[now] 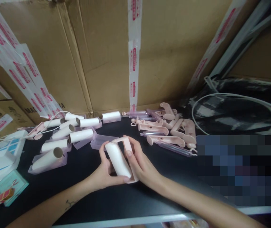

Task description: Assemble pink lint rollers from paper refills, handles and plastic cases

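**Holding a Lint Roller at the Dark Worktable**

Gripping from both sides, the two hands hold one lint roller above the near middle of the dark table (pixel 83 193). The left hand (pixel 103 172) is curled about the white paper roll (pixel 118 160), thumb up along its near side and fingers wrapped beneath. The right hand (pixel 141 166) is partly closed on the pink plastic frame (pixel 128 146) that carries the roll, with its fingers laid along the frame's right edge and its thumb resting on the roll. The roll sits tilted, its upper end toward the cartons and its lower end toward the wearer.

Just beyond the hands lies a clear plastic cover (pixel 99 141), flat on the table. To the left, several more white rolls in clear covers (pixel 54 156) lie side by side, some showing open cardboard cores. A single roll (pixel 111 116) rests farther back at the foot of the cartons. To the right of centre, a loose heap of pink handles (pixel 166 131) lies together with thin clear tubes (pixel 175 148).

Cardboard cartons (pixel 106 57) with white and red tape stand behind the table. At the far left is a white power strip (pixel 2 155) with its cord, and in front of it a teal packet (pixel 11 186). White cable loops (pixel 235 110) lie over black material at the right.
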{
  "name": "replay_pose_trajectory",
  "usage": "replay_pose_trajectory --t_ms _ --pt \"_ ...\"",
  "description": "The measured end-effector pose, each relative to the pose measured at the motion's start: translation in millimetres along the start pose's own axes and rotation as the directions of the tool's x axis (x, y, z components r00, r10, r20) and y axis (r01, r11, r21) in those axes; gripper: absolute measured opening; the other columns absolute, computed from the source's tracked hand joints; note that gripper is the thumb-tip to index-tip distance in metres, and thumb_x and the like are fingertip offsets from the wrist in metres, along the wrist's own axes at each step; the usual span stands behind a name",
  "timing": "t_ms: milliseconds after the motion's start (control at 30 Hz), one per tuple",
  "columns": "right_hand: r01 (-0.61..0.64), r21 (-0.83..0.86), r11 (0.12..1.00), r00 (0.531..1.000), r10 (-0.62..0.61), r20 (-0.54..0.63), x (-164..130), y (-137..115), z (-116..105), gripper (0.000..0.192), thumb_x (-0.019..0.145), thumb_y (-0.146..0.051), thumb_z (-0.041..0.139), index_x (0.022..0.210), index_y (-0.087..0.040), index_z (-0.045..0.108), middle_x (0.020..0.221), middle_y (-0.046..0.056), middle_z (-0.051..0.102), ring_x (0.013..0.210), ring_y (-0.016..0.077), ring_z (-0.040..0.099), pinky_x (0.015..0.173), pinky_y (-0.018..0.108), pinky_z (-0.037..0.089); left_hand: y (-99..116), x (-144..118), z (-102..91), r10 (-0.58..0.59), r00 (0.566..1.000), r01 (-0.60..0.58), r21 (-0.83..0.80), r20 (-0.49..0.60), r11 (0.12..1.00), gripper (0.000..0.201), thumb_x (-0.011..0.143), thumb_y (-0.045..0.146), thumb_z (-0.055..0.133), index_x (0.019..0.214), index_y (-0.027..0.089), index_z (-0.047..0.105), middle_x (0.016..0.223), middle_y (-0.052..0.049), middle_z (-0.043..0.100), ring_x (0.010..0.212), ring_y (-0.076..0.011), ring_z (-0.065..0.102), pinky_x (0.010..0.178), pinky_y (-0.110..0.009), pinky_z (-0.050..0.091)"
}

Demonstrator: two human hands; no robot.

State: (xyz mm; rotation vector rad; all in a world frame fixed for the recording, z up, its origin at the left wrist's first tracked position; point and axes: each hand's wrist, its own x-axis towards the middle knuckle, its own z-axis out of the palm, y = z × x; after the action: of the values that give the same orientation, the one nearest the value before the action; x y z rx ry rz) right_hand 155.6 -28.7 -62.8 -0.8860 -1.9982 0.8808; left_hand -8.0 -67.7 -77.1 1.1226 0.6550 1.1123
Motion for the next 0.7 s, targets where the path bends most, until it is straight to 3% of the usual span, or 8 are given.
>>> replay_pose_trajectory --t_ms 133,200,300,433,533,700 --pt "0.052 -0.01 0.999 0.999 -0.052 0.004 -3 5 9 0.049 0.096 -0.037 0.029 0.137 -0.014 0.012 0.109 0.015 0.059 0.078 0.0198 0.065 0.066 0.031 0.051 4 -4 2.9 0.12 0.982 -0.081 0.244 -0.148 0.966 0.099 0.058 0.015 0.081 0.126 0.027 0.011 0.131 -0.015 0.037 0.116 -0.0276 0.051 0.097 -0.047 0.041" --pt "0.1 0.01 0.995 0.995 -0.1 0.009 -4 5 12 0.051 0.096 -0.036 0.03 0.137 -0.013 0.008 0.112 0.017 0.057 0.084 0.0204 0.065 0.07 0.032 0.052 8 -6 3.7 0.155 0.96 -0.048 0.41 -0.232 0.911 0.098 0.055 0.019 0.082 0.124 0.026 0.013 0.125 -0.013 0.042 0.11 -0.0267 0.054 0.095 -0.046 0.042" --pt "0.131 0.048 0.99 0.991 -0.133 0.034 -2 0 8 0.05 0.095 -0.032 0.032 0.134 -0.012 0.007 0.118 0.019 0.053 0.098 0.0205 0.061 0.081 0.034 0.05 19 -7 2.7 0.171 0.956 0.004 0.596 -0.237 0.803 0.095 0.057 0.023 0.081 0.124 0.025 0.013 0.121 -0.011 0.045 0.106 -0.0261 0.056 0.093 -0.045 0.044" --pt "0.077 0.025 0.997 0.99 -0.079 0.118 2 -8 -3 0.05 0.092 -0.03 0.041 0.131 -0.014 0.014 0.102 0.011 0.059 0.086 0.0178 0.062 0.077 0.033 0.051 30 -6 -2.8 0.218 0.961 0.019 0.83 -0.168 0.557 0.092 0.058 0.032 0.079 0.124 0.026 0.015 0.124 -0.012 0.045 0.106 -0.0278 0.057 0.09 -0.044 0.045" --pt "0.075 0.019 0.997 0.984 -0.077 0.162 3 -11 -6 0.042 0.09 -0.025 0.044 0.125 -0.018 0.023 0.095 0.006 0.059 0.078 0.0154 0.061 0.071 0.03 0.051 33 -5 -6.2 0.243 0.961 0.037 0.935 -0.129 0.353 0.073 0.07 0.035 0.067 0.124 0.03 0.018 0.125 -0.009 0.048 0.096 -0.0262 0.063 0.08 -0.041 0.05" --pt "0.058 -0.046 0.997 0.983 -0.049 0.178 4 -10 -7 0.026 0.087 -0.021 0.044 0.111 -0.02 0.033 0.089 0.002 0.056 0.075 0.0146 0.059 0.068 0.028 0.049 45 -7 -5.4 0.097 0.991 0.076 0.99 -0.088 0.119 0.059 0.078 0.031 0.053 0.127 0.031 0.02 0.112 -0.004 0.06 0.087 -0.0254 0.067 0.072 -0.037 0.051"
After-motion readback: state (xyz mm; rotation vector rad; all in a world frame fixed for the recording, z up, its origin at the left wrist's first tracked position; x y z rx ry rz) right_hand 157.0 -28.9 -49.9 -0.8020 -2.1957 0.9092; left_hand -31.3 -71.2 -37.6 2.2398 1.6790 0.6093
